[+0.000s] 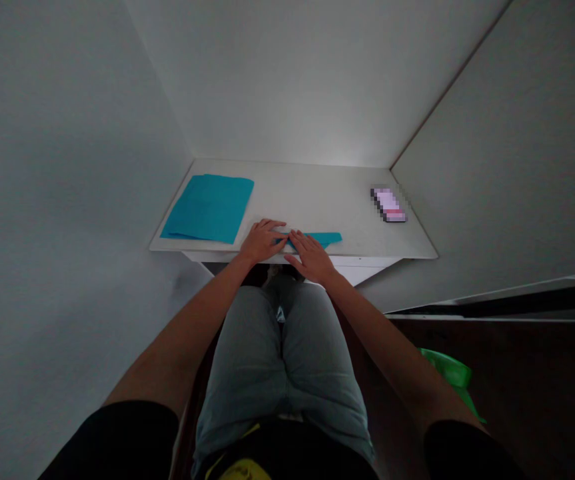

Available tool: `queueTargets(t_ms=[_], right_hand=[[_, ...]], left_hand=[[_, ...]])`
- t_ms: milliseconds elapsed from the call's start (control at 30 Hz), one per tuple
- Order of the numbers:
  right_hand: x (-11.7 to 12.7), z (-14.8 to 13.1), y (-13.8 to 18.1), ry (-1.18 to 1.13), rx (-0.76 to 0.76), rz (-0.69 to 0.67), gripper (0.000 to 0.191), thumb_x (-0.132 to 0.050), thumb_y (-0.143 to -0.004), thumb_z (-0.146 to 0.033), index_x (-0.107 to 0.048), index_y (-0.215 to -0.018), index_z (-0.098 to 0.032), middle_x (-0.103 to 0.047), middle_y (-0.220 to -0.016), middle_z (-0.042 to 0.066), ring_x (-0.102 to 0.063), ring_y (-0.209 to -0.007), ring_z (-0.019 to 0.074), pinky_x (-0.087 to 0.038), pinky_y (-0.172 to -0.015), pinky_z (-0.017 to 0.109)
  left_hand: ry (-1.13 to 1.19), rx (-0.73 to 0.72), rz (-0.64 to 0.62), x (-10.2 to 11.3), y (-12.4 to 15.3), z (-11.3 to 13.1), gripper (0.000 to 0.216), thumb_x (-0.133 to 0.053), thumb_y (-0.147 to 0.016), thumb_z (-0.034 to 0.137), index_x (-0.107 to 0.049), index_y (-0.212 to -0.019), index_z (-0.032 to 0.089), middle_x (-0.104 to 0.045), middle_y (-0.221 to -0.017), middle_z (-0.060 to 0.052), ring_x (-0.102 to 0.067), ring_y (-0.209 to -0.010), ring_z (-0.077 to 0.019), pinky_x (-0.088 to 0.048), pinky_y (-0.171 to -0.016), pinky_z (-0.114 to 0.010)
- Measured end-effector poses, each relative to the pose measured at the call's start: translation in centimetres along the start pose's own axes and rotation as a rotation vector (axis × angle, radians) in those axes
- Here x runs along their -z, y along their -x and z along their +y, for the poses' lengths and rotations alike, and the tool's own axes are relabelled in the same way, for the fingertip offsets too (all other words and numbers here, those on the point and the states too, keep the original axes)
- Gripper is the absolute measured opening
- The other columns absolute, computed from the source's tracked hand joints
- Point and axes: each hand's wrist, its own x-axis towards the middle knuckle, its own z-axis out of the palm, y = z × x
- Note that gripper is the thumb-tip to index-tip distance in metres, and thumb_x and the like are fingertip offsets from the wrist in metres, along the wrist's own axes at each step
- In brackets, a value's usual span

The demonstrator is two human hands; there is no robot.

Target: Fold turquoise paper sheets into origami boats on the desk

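Note:
A small folded piece of teal paper [324, 238] lies near the front edge of a white table [317, 200]. My left hand [261, 241] rests flat on its left part, fingers stretched out. My right hand [312, 257] lies flat beside it with fingers stretched out, covering the paper's middle. The fingertips of both hands nearly meet. Only the paper's right end shows clearly.
A stack of teal paper sheets [210, 207] lies at the table's left. A blurred phone-like object [388, 204] sits at the right rear. White walls close in on the left, back and right. A green object [450, 370] lies on the dark floor at right.

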Motion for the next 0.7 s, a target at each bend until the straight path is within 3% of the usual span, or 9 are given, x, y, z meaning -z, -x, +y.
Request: queueTargets(t_ms=[133,300,433,567,700], right_hand=[[-0.2,1.4,0.6,0.003,-0.022,0.018,0.079,-0.037,-0.113,-0.067,-0.039,-0.175,-0.019,-0.04,-0.18,0.015,-0.033,-0.17,0.0345,-0.027,-0.14,0.061],[2.3,5.9,4.4,0.03,-0.129,0.093,0.078,-0.04,-0.113,-0.064,-0.039,-0.175,-0.016,-0.04,-0.179,0.019,-0.037,-0.168,0.0386,-0.028,-0.139,0.066],[4.0,8.0,6.1,0.071,-0.159,0.057,0.084,-0.042,-0.112,-0.066,-0.037,-0.174,-0.01,-0.034,-0.181,0.023,-0.033,-0.169,0.0401,-0.026,-0.14,0.065],[5.4,8.7,4.9,0.109,-0.17,-0.006,0.079,-0.038,-0.114,-0.061,-0.044,-0.169,-0.005,-0.039,-0.178,0.025,-0.039,-0.166,0.0418,-0.032,-0.136,0.064],[6.7,9.4,2.7,0.107,-0.255,0.003,0.061,-0.04,-0.115,-0.059,-0.064,-0.153,-0.018,-0.059,-0.167,0.015,-0.056,-0.15,0.0401,-0.044,-0.125,0.062]], left_hand=[[0.016,0.004,0.015,-0.2,0.0,-0.3,0.022,-0.072,-0.101,0.037,-0.088,-0.116,0.039,-0.069,-0.154,-0.002,-0.056,-0.142,-0.0323,-0.043,-0.121,-0.055],[0.024,0.006,0.036,0.0,0.0,0.1,0.022,-0.073,-0.102,0.04,-0.089,-0.116,0.036,-0.069,-0.152,-0.005,-0.056,-0.142,-0.0337,-0.042,-0.121,-0.056],[0.014,0.032,0.012,0.0,-0.1,0.3,0.024,-0.07,-0.104,0.042,-0.088,-0.12,0.038,-0.065,-0.157,-0.004,-0.054,-0.144,-0.0339,-0.041,-0.121,-0.057],[0.037,0.056,0.048,0.0,-0.1,0.7,0.027,-0.07,-0.103,0.04,-0.085,-0.124,0.034,-0.068,-0.154,-0.006,-0.056,-0.144,-0.0343,-0.042,-0.122,-0.057],[0.25,0.027,0.204,1.8,1.3,2.4,0.028,-0.061,-0.108,0.042,-0.082,-0.119,0.026,-0.08,-0.123,-0.009,-0.072,-0.12,-0.0273,-0.053,-0.113,-0.047]])
